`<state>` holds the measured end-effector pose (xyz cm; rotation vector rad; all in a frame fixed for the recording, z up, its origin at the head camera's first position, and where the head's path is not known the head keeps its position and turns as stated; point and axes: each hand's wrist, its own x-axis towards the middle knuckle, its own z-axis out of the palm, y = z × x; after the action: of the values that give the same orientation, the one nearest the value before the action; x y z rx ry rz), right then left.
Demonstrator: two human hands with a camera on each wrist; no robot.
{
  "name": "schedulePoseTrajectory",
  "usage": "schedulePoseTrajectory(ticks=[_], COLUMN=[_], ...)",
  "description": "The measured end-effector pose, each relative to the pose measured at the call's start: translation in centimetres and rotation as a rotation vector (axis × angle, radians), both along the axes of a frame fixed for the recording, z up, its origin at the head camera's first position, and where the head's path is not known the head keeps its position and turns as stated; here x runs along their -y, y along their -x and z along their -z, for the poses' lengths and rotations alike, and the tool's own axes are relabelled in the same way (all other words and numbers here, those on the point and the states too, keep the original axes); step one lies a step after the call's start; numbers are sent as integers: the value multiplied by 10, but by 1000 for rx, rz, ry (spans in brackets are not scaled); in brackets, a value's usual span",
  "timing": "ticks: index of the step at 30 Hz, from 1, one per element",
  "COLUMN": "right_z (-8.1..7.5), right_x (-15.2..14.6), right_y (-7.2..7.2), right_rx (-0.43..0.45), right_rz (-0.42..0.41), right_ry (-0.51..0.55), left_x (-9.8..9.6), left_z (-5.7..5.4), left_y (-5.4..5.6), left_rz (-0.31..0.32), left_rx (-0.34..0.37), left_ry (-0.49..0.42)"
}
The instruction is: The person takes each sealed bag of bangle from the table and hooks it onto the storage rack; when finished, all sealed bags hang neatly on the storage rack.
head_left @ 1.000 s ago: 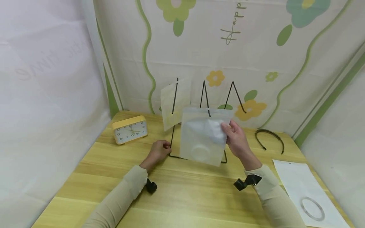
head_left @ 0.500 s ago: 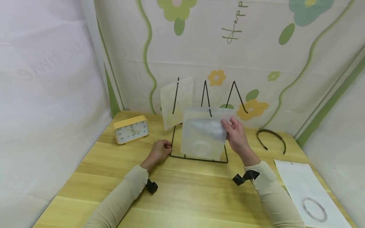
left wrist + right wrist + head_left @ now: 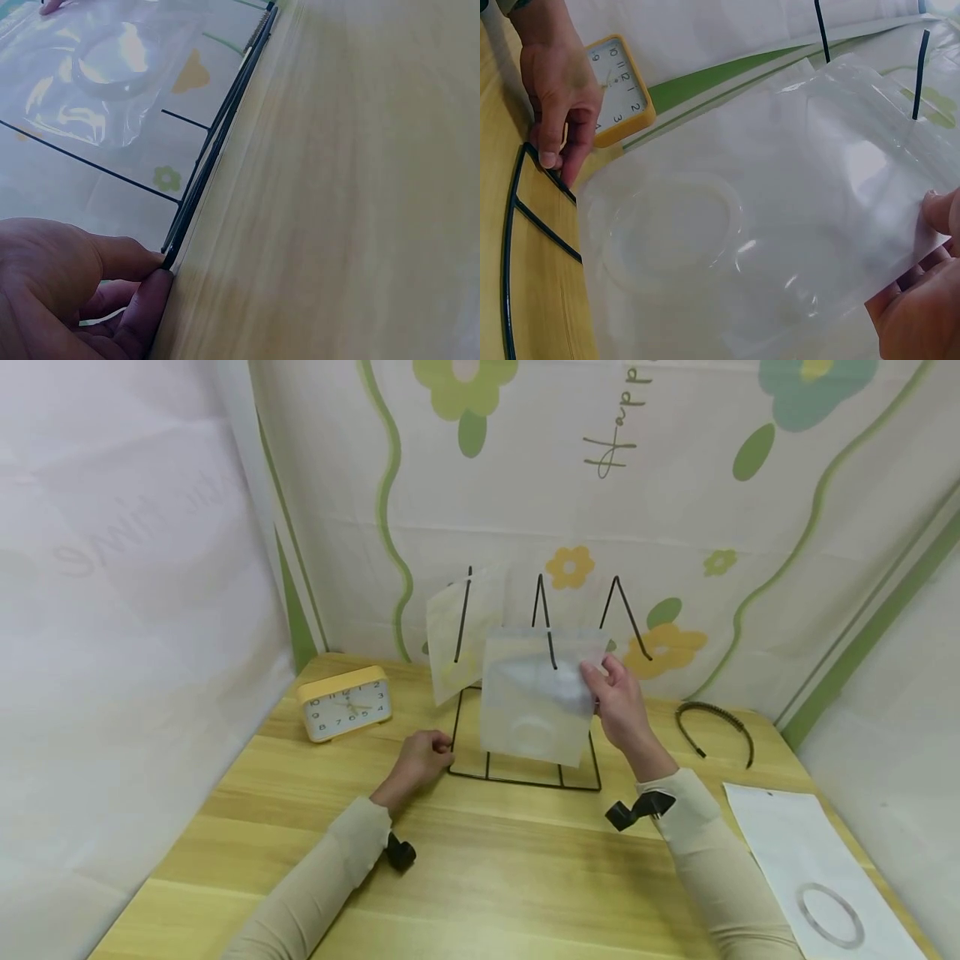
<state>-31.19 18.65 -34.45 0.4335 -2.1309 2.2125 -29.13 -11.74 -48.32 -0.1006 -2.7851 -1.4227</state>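
In the head view my right hand [image 3: 624,706] pinches the right edge of a translucent plastic bag [image 3: 532,702] between thumb and fingers. A ring shape [image 3: 671,229] shows in the bag's lower part in the right wrist view. The bag is at the middle prong of a black wire rack [image 3: 525,782]; the prong's tip shows in front of the bag and seems to pass through near its top edge. My left hand [image 3: 418,758] pinches the rack's front left base corner, clearly seen in the left wrist view. Another translucent bag [image 3: 465,635] hangs on the left prong.
A yellow alarm clock [image 3: 345,703] stands left of the rack. To the right lie a dark headband [image 3: 716,710] and a white bag [image 3: 810,852] showing a ring shape. Flower-printed curtains enclose the wooden table [image 3: 465,877] at the back and sides.
The bag in my right hand has moved up and back along the middle prong, so more of the prong shows in front. My left hand has stayed at the rack's corner.
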Motion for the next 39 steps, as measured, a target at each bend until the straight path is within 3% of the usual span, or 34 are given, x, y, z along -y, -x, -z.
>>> schedulePoseTrajectory(ticks=[17, 24, 29, 39], right_z=[-8, -10, -10, -15], right_x=[-1, 1, 3, 7], right_y=[24, 38, 49, 68], right_rx=[-10, -15, -7, -2], right_rz=[55, 70, 66, 172], right_ry=[-18, -95, -82, -129], left_x=[0, 1, 1, 1], left_z=[0, 2, 3, 2], left_y=[0, 0, -2, 0], left_rz=[-8, -1, 12, 16], left_rx=[-6, -23, -18, -29], left_ry=[-6, -11, -25, -10])
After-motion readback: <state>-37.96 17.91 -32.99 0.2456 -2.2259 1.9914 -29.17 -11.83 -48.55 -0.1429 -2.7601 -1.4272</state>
